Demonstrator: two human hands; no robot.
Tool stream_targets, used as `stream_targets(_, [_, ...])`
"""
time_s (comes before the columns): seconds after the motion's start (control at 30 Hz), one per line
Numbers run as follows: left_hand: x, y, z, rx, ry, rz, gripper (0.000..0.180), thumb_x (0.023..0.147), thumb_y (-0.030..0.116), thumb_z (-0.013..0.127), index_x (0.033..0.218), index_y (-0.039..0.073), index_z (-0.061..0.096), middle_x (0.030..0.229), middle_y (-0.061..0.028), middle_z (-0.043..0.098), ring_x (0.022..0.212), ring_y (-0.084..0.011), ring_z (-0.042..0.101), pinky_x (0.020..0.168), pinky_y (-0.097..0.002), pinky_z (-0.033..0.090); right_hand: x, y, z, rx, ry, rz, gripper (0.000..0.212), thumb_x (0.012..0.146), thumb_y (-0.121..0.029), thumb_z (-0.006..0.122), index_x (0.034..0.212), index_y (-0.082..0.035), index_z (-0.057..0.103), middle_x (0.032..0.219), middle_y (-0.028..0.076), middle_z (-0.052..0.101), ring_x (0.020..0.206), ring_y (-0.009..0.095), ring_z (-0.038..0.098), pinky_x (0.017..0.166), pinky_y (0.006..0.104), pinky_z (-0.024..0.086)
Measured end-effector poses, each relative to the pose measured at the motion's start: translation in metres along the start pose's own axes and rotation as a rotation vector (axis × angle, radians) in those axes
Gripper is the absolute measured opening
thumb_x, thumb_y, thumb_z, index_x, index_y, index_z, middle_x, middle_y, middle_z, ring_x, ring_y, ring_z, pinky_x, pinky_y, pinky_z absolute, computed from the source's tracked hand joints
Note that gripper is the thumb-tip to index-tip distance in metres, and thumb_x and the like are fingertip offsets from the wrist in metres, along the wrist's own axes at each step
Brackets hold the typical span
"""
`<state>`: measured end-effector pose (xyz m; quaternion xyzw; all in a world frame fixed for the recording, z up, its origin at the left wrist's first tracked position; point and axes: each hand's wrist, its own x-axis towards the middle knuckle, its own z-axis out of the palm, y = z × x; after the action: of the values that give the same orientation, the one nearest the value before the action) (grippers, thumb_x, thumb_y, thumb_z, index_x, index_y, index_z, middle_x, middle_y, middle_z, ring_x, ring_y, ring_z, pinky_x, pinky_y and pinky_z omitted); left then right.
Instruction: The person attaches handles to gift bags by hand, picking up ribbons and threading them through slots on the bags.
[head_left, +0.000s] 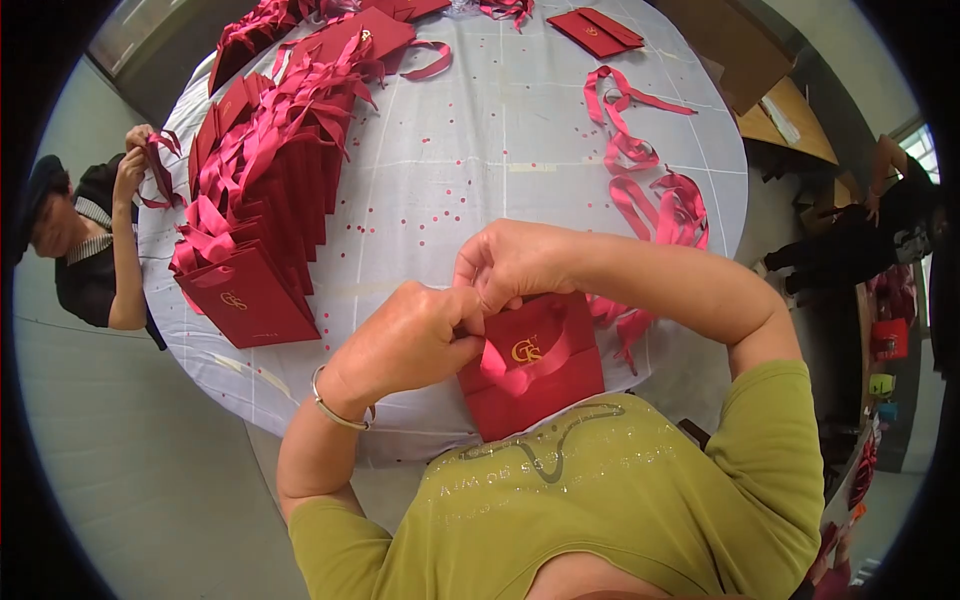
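A red paper gift bag (pixel 535 395) with a gold emblem lies close to my body at the table's near edge. Its pink ribbon handle (pixel 515 382) loops across the front. My left hand (pixel 415 335) is closed at the bag's upper left corner, pinching the ribbon's end. Right beside it, my right hand (pixel 515 262) is bent over the bag's top edge with its fingertips pressed together. What lies between those fingertips is too small and hidden to make out. Both hands meet at this corner.
A long row of red gift bags (pixel 250 305) with pink ribbons stands on the left. Loose pink ribbons (pixel 670 205) lie to the right, and flat red bags (pixel 595 33) at the far right. Red dots are scattered over the white tablecloth (pixel 480 130). A person (pixel 90 230) handles ribbon at the left.
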<state>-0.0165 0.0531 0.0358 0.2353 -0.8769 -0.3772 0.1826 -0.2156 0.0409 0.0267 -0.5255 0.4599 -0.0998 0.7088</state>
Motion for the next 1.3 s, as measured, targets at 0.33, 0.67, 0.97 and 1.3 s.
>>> stream_targets(0.33, [0.002,0.001,-0.001,0.011,-0.043,-0.084,0.016,0.070,0.000,0.072,0.075,0.004,0.057,0.057,-0.0100,0.062,0.049,-0.0218,0.063,0.049,-0.0301,0.047,0.014,0.001,-0.026,0.037,0.369,-0.226,0.013,0.075,-0.003,0.075,0.081,0.000,0.064,0.072,0.007,0.065,0.061,0.011,0.061,0.054,0.0255,0.048])
stream_targets(0.67, [0.006,0.003,-0.009,-0.134,-0.203,-0.408,0.025,0.075,-0.004,0.073,0.082,0.000,0.049,0.059,-0.0127,0.065,0.059,-0.0200,0.071,0.049,-0.0278,0.050,0.027,-0.007,-0.016,-0.450,0.423,-0.334,0.015,0.075,-0.009,0.072,0.085,0.002,0.068,0.075,0.012,0.068,0.071,0.020,0.066,0.064,0.0322,0.053])
stream_targets(0.97, [0.010,0.000,-0.010,-0.147,-0.263,-0.505,0.026,0.075,-0.004,0.073,0.081,0.000,0.048,0.063,-0.0089,0.062,0.060,-0.0196,0.071,0.049,-0.0282,0.050,0.043,-0.001,-0.004,-0.774,0.456,-0.351,0.014,0.073,-0.010,0.066,0.083,-0.001,0.068,0.080,0.018,0.069,0.080,0.036,0.067,0.072,0.0432,0.053])
stream_targets(1.3, [0.009,0.003,-0.010,-0.152,-0.252,-0.501,0.021,0.079,-0.001,0.070,0.086,-0.003,0.050,0.065,-0.0184,0.064,0.059,-0.0255,0.070,0.053,-0.0342,0.051,0.041,-0.006,-0.002,-0.936,0.435,-0.230,0.027,0.067,-0.020,0.074,0.084,0.000,0.068,0.080,0.021,0.068,0.080,0.037,0.066,0.070,0.0442,0.053])
